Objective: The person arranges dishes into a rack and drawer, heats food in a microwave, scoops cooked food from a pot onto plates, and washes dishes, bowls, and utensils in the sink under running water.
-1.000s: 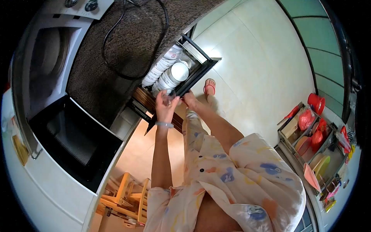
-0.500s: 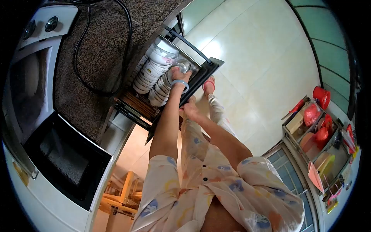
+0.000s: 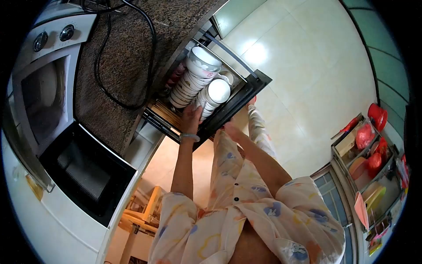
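Observation:
An open drawer (image 3: 237, 97) with a black front holds stacks of patterned bowls (image 3: 187, 90), a white bowl (image 3: 219, 90) on top of the nearer stack, and a large bowl (image 3: 204, 59) toward the back. My left hand (image 3: 191, 119), a pale bangle at its wrist, reaches in beside the near end of the stacks, by wooden chopsticks (image 3: 165, 115). Its fingers are apart; no held object is visible. At the outside of the drawer front, my right hand (image 3: 231, 130) is closed on the edge, its fingertips partly hidden.
A microwave (image 3: 48, 88) with its black door (image 3: 88, 171) lowered stands left, beside a dark countertop (image 3: 118, 57) with a black cable. Below it is a wooden chair (image 3: 147, 211). A rack (image 3: 351, 163) with red bags and boards stands right, on the tiled floor's far side.
My left hand held a clear glass, reached with it to the drawer's far part, then came back toward the near end without it. My right hand has stayed at the drawer front.

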A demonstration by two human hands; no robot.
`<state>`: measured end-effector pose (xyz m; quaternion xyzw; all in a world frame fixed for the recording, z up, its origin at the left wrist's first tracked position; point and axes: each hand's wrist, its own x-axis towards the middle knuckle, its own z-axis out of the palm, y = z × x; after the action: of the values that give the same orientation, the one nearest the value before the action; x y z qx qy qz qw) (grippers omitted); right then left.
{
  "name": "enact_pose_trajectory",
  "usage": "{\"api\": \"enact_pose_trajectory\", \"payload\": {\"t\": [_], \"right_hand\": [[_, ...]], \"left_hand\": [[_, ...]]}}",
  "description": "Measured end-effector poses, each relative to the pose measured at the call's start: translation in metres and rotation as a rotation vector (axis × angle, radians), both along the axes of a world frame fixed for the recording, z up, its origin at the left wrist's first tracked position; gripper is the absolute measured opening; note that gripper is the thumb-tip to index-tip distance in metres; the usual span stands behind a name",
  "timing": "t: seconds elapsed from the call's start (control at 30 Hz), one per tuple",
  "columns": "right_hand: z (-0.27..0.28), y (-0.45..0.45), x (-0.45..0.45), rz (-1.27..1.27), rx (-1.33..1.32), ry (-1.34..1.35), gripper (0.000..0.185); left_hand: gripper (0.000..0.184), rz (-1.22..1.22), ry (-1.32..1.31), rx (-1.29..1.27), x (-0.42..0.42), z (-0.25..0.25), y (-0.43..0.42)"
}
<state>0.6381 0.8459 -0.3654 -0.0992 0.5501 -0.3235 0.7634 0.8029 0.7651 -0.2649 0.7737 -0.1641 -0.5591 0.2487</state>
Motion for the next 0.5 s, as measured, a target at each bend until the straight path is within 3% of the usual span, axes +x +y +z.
{"api": "enact_pose_trajectory", "payload": {"t": [0.1, 0.17, 0.33, 0.4, 0.47, 0.5], "right_hand": [[-0.034, 0.018, 0.001, 0.106, -0.092, 0.084, 0.025], [-0.056, 0.031, 0.0, 0.144, -0.157, 0.129, 0.028], [-0.072, 0.038, -0.003, 0.346, -0.166, 0.241, 0.03], [-0.056, 0.029, 0.0, 0.418, -0.131, 0.306, 0.029], [-0.024, 0.012, -0.002, 0.217, 0.029, 0.224, 0.025], [-0.004, 0.0, -0.004, 0.147, 0.081, 0.199, 0.024]], "left_hand": [[0.042, 0.006, -0.036, 0.003, 0.041, -0.015, 0.009], [0.039, 0.298, -0.046, 0.001, 0.049, -0.014, 0.003], [0.026, 0.307, 0.008, 0.034, 0.072, -0.02, -0.014], [0.026, 0.287, 0.009, 0.034, 0.073, -0.016, -0.021], [0.026, 0.263, 0.015, 0.032, 0.077, -0.02, -0.028], [0.032, 0.1, -0.07, 0.077, 0.084, -0.028, -0.029]]}}
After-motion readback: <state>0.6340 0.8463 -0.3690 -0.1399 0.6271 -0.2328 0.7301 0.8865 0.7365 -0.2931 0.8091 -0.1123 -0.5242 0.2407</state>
